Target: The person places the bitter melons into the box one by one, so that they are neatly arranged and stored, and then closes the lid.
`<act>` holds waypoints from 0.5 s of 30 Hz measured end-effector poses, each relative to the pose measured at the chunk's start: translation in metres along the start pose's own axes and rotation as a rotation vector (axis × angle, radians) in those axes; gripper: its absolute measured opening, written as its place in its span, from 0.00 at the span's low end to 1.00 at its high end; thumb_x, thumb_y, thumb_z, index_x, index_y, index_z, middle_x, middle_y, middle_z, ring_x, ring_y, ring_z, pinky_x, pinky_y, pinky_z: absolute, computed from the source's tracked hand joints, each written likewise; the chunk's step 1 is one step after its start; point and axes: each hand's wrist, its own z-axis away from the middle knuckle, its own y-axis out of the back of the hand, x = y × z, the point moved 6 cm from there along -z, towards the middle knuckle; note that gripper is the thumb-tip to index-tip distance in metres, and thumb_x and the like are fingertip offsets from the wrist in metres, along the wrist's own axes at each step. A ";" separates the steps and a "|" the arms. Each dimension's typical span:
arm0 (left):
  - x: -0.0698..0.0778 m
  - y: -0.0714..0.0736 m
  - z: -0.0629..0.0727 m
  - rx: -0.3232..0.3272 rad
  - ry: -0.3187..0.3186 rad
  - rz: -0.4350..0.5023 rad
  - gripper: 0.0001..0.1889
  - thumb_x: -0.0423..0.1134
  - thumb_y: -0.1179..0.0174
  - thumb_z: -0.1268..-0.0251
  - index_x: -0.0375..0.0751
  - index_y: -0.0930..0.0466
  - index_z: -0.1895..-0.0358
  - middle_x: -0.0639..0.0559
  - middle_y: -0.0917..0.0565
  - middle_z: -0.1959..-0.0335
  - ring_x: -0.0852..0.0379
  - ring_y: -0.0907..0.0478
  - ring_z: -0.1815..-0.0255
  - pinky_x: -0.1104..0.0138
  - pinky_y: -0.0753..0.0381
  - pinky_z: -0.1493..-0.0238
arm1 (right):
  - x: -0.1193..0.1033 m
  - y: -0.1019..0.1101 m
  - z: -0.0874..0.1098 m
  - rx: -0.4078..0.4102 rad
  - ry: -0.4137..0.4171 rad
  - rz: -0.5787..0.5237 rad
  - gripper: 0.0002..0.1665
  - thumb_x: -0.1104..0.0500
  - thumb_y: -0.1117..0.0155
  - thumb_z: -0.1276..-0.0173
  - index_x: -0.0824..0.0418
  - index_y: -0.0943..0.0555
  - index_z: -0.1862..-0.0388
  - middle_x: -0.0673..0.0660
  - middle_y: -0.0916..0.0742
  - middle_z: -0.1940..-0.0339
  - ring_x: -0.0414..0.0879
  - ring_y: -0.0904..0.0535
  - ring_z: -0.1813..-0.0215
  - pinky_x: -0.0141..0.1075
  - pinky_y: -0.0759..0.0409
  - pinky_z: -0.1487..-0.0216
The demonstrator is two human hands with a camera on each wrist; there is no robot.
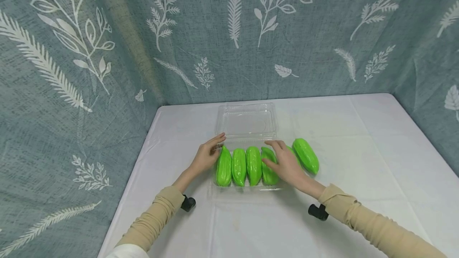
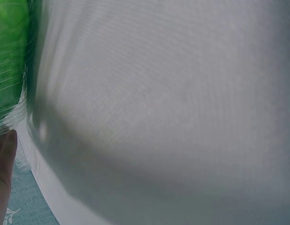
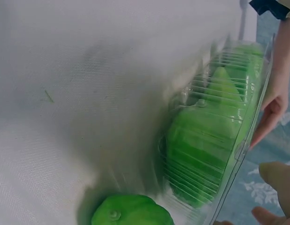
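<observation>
**Both hands at a clear tray of green gourds**

Fingers (image 1: 216, 141) of the left hand (image 1: 206, 157) lie nearly straight and close together along the left edge of the clear plastic container (image 1: 247, 124), beside the leftmost green gourd (image 1: 224, 166). The right hand (image 1: 285, 164) rests with relaxed, slightly spread fingers on the fourth gourd (image 1: 269, 168). A loose gourd (image 1: 306, 155) lies on the white desk (image 1: 358, 162), just right of the container. No label or writing is legible.

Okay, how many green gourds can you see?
5, maybe another hidden under the right hand: four in the clear plastic tray, from the leftmost ridged green gourd; one outside, right.
</observation>
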 end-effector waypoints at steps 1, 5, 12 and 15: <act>0.000 0.000 0.000 0.002 -0.003 0.000 0.26 0.17 0.52 0.41 0.29 0.30 0.38 0.40 0.33 0.31 0.41 0.22 0.43 0.54 0.20 0.42 | 0.000 0.000 0.000 -0.002 0.000 0.000 0.33 0.56 0.34 0.38 0.67 0.30 0.37 0.71 0.24 0.41 0.62 0.23 0.44 0.53 0.20 0.43; 0.003 0.001 0.001 0.022 -0.049 0.001 0.25 0.17 0.52 0.43 0.28 0.29 0.39 0.38 0.32 0.32 0.39 0.22 0.44 0.53 0.19 0.43 | 0.001 0.001 0.000 -0.009 -0.008 -0.003 0.34 0.55 0.34 0.38 0.67 0.31 0.36 0.70 0.23 0.41 0.62 0.24 0.42 0.53 0.21 0.41; 0.007 0.004 0.003 0.052 -0.105 0.000 0.26 0.19 0.53 0.44 0.30 0.28 0.39 0.41 0.30 0.32 0.39 0.20 0.46 0.58 0.16 0.47 | 0.001 0.000 -0.001 -0.006 -0.009 -0.034 0.34 0.55 0.34 0.39 0.67 0.31 0.36 0.69 0.22 0.41 0.61 0.24 0.42 0.54 0.22 0.41; 0.006 0.003 0.002 0.032 -0.065 -0.001 0.25 0.19 0.52 0.43 0.29 0.29 0.39 0.40 0.31 0.32 0.38 0.21 0.45 0.54 0.18 0.45 | 0.001 0.000 -0.001 -0.006 -0.003 -0.062 0.34 0.56 0.33 0.39 0.67 0.31 0.36 0.68 0.21 0.42 0.61 0.23 0.43 0.53 0.20 0.44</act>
